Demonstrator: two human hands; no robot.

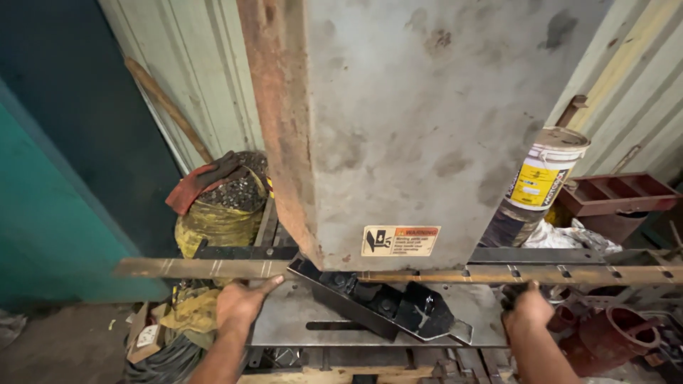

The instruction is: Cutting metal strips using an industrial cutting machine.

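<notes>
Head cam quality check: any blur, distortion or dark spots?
Head view: wide-angle bend tilts the wall panels; left hand, right hand and flat bar fairly sharp; light even on the machine housing; shadow under the table, lower left murky.

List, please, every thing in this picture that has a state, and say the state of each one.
Flat metal bar: lies level across the machine table, passing under the grey housing.
Left hand: open, fingers pressing against the bar.
Right hand: closed around the bar.
Grey machine housing: upright, rusty along its left edge.
Yellow sack: open, full of small dark pieces.
White bucket: tilted, lid on.
</notes>
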